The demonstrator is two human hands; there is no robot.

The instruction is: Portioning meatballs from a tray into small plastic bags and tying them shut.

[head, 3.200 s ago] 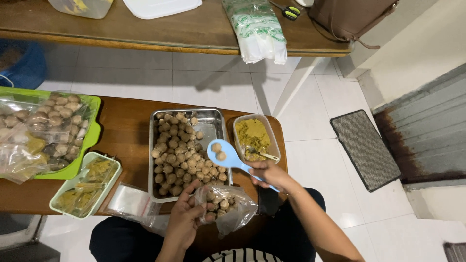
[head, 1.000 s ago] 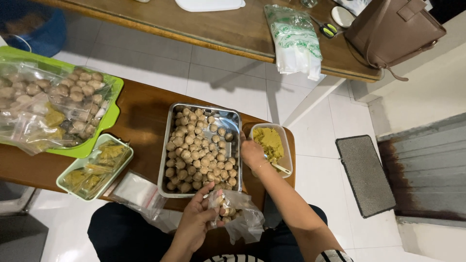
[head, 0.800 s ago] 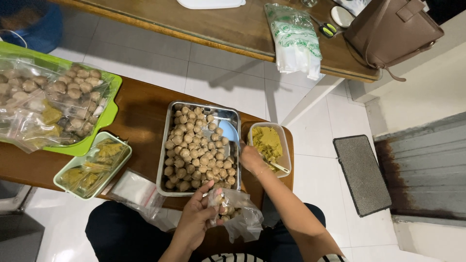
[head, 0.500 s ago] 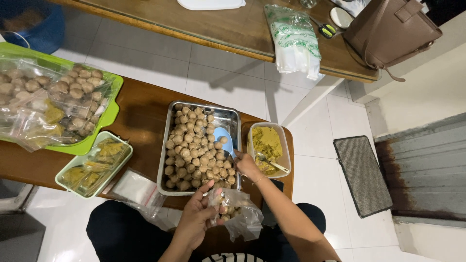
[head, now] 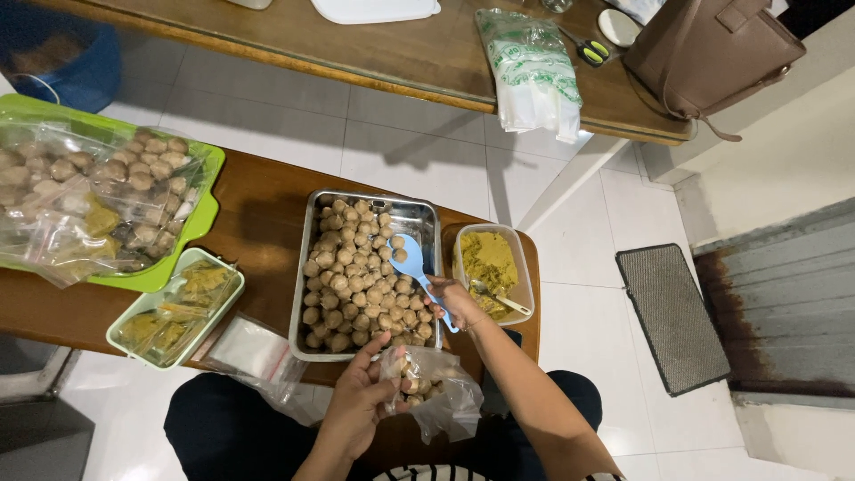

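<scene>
Right hand grasps a blue spoon over the meatball tray; left hand grips a clear bag

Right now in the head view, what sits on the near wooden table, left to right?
Green tray of bagged meatballs → pale green container of packets → metal tray of meatballs, with the right hand holding a blue spoon over it → clear tub of yellow paste.

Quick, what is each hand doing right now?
Left hand: closed on the clear plastic bag of meatballs.
Right hand: closed on the blue spoon.
</scene>
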